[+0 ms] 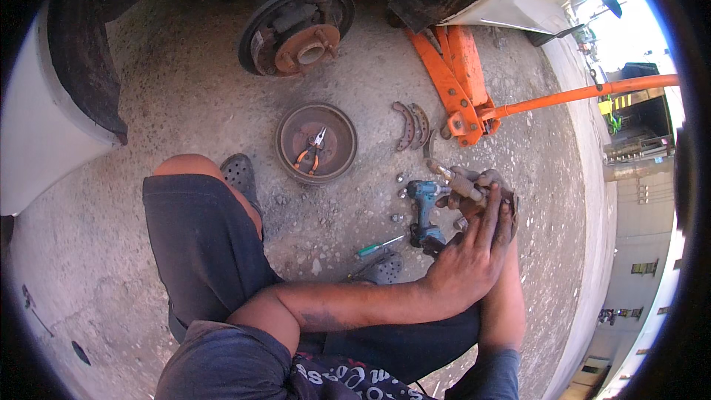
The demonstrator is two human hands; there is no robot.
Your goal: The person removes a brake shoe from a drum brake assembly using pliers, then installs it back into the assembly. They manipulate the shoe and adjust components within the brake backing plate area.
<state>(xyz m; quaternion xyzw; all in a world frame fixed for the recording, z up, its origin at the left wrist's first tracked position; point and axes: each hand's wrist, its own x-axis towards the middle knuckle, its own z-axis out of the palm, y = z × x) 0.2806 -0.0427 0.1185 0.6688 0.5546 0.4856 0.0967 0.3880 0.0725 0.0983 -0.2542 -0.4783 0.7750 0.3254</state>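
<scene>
— What occupies the hands at right of centre?

— The left hand [466, 263] lies spread, fingers pressed over a rusty brake part [474, 191]; the right hand [498, 204] sits beneath it, its grip hidden.

— And nearby?

— A teal cordless drill [425, 211] just left of them, a brake drum [316, 141] holding pliers [312, 151] at centre, an orange floor jack [463, 89] upper right.

Single head-worn fisheye view, aimed steeply down at the concrete ground [185, 104] from close, rim heavily bent and vignetted.
</scene>
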